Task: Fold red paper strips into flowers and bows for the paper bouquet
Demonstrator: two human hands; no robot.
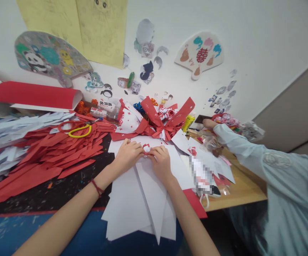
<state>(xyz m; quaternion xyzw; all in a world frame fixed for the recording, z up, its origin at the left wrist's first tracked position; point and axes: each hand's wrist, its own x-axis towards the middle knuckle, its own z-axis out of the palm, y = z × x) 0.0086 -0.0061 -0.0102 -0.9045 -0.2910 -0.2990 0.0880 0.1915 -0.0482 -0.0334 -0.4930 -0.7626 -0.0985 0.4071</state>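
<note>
My left hand point(127, 155) and my right hand point(160, 162) meet over a stack of white folded paper sheets point(143, 202) on the dark cutting mat point(63, 188). Both hands are closed in a pinch on a small red-and-white cut paper piece point(147, 148) held between the fingertips. A red cord sits on my left wrist. Just beyond the hands lies a heap of opened red-and-white paper cuttings point(154, 119).
A pile of red and white paper strips point(36, 153) with yellow-and-red-handled scissors point(78, 130) lies to the left. Glue bottles point(104, 108) stand behind. Another person in a pale blue sleeve point(250, 149) reaches across the wooden table point(239, 192) on the right. Paper fans and stickers cover the wall.
</note>
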